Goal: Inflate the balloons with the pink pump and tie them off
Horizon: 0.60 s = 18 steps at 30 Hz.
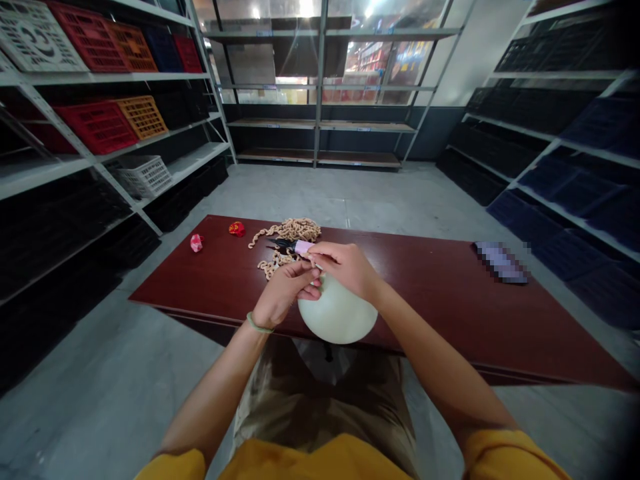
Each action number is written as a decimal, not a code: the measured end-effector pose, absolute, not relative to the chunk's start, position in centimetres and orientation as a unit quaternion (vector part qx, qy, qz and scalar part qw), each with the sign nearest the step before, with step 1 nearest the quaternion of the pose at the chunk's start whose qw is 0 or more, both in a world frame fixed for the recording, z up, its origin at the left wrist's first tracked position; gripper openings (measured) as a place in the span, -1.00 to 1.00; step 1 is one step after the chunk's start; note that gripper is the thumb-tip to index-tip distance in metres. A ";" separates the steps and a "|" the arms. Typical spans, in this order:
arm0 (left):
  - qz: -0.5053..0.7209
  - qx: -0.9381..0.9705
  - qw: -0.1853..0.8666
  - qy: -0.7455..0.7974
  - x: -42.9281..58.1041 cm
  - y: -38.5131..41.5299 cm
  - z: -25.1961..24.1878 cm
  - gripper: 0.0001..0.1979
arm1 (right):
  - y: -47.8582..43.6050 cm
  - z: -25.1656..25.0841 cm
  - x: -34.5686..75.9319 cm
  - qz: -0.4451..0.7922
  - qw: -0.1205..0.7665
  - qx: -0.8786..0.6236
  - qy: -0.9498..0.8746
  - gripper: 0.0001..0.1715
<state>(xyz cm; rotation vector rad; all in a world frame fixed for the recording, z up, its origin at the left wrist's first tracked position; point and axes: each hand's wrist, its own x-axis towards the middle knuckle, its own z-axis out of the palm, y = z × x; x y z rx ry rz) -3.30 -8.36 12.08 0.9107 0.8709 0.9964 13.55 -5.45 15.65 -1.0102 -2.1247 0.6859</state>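
A pale, inflated balloon (pixel 339 315) sits close to me at the table's front edge. My left hand (pixel 290 288) is closed, its fingers pinched at the balloon's upper left side, where the neck seems to be. From the other side, my right hand (pixel 350 267) bends over the balloon's top with thumb and fingertips gripping the same spot. The neck itself is mostly hidden by my fingers. Just beyond them lies a black, pointed tool with a pink part (pixel 303 247), partly covered by my right hand. Beige link chain (pixel 295 229) is heaped around it.
On the dark red table (pixel 430 300) lie a small red wrapped item (pixel 237 229) and a pink one (pixel 197 243) at the left. A blurred, flat purple object (pixel 501 261) is at the right. Shelves with crates (pixel 97 125) stand on both sides; a metal rack (pixel 317 120) stands behind.
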 end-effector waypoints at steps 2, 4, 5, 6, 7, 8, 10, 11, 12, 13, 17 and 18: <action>0.462 0.393 0.694 0.388 -3.2 -8.5 12.0 -0.71 | -5.5 15.7 13.6 0.280 0.354 -0.396 -0.800 -0.81; 0.482 0.368 0.699 0.380 -3.1 -8.6 11.9 -0.70 | -5.8 15.8 13.8 0.294 0.371 -0.393 -0.788 -0.83; 0.489 0.357 0.702 0.376 -3.1 -8.6 11.8 -0.69 | -6.0 15.9 14.0 0.297 0.376 -0.387 -0.788 -0.85; 0.493 0.348 0.705 0.373 -3.1 -8.5 11.7 -0.68 | -6.3 16.0 14.1 0.298 0.379 -0.379 -0.790 -0.87; 0.495 0.342 0.707 0.371 -3.1 -8.5 11.6 -0.67 | -6.7 16.1 14.2 0.295 0.381 -0.371 -0.794 -0.88; 0.497 0.337 0.710 0.369 -3.2 -8.4 11.5 -0.67 | -7.1 16.1 14.4 0.287 0.382 -0.366 -0.799 -0.90; 0.504 0.326 0.711 0.366 -3.1 -8.3 11.3 -0.66 | -7.9 16.1 14.5 0.261 0.381 -0.361 -0.810 -0.91; 0.509 0.321 0.711 0.364 -3.1 -8.3 11.2 -0.65 | -8.3 16.0 14.6 0.242 0.381 -0.358 -0.818 -0.93; 0.514 0.318 0.709 0.363 -3.0 -8.3 11.1 -0.65 | -8.6 15.8 14.6 0.221 0.382 -0.351 -0.826 -0.94; 0.519 0.317 0.708 0.360 -3.0 -8.3 11.0 -0.65 | -9.0 15.6 14.6 0.200 0.383 -0.340 -0.835 -0.95; 0.542 0.330 0.700 0.326 -2.8 -8.5 10.8 -0.72 | -9.7 14.8 14.6 0.125 0.365 -0.285 -0.877 -0.90; 0.546 0.333 0.700 0.317 -2.8 -8.5 10.8 -0.74 | -9.8 14.6 14.6 0.106 0.354 -0.277 -0.887 -0.87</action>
